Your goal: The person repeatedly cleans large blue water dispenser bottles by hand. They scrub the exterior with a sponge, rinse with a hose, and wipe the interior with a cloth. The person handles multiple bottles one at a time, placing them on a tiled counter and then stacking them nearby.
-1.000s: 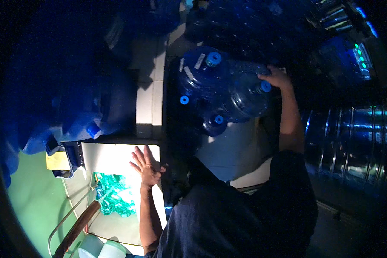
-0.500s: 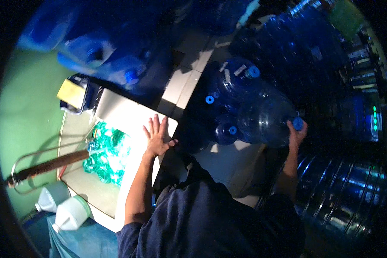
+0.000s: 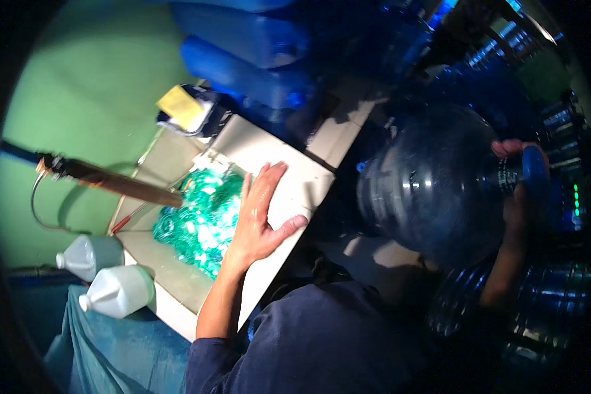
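A large see-through water jug (image 3: 433, 190) hangs tilted on its side at the right, with its neck and blue cap (image 3: 535, 167) pointing right. My right hand (image 3: 517, 197) is closed around the neck just below the cap, partly in shadow. Fingers spread, my left hand (image 3: 261, 223) rests on the white ledge (image 3: 295, 157) of a tiled basin and holds nothing. Beside it in the basin lies a heap of shiny green translucent plastic (image 3: 200, 217); its exact kind is unclear.
A wooden bar (image 3: 118, 184) with a bent metal rod reaches over the basin from the left. Two white plastic jugs (image 3: 118, 291) stand at its near left corner. A yellow sponge-like block (image 3: 180, 107) sits on a dark container. Blue jugs (image 3: 243, 72) are stacked behind.
My right hand has lifted the water jug up from among the others, bringing it closer. My left hand stays on the ledge. The view has shifted, so the basin appears farther right.
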{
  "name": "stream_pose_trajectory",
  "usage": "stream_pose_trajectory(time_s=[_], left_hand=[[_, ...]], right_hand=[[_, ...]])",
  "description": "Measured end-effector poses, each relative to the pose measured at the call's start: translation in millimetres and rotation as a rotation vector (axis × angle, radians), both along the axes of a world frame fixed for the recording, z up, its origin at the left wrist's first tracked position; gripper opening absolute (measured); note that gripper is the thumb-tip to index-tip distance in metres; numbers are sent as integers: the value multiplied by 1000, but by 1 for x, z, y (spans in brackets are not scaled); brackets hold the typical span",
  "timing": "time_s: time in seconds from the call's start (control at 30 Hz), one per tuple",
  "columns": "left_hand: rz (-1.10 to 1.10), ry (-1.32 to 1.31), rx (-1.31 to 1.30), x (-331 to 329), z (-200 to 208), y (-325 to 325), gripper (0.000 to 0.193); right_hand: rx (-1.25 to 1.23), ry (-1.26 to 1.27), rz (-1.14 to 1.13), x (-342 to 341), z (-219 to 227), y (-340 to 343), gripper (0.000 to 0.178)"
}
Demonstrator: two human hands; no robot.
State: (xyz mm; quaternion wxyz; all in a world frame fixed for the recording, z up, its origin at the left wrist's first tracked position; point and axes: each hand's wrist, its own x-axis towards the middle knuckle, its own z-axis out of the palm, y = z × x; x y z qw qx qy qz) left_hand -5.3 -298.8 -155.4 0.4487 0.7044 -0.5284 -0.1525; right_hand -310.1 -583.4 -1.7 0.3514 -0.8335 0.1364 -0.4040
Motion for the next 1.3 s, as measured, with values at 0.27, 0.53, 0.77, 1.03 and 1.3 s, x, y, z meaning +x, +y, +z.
stream_pose_trajectory(time_s=[0.27,0.53,0.77,1.03,1.3], left_hand=[[-90,110,-118,32,107,144,80],[473,-262,-253,79,33,234,53],[946,241,-278,103,-132,203,54],[891,446,76,116,-133,216,32],[1055,409,675,164,-127,195,40]], right_hand=[[-154,-52,671,242,-23,181,72],[793,-192,770,367,-175,218,49],[-468,422,258,441,-384,100,45],[-793,503,379,501,-390,59,39],[-670,554,625,452,-362,92,47]])
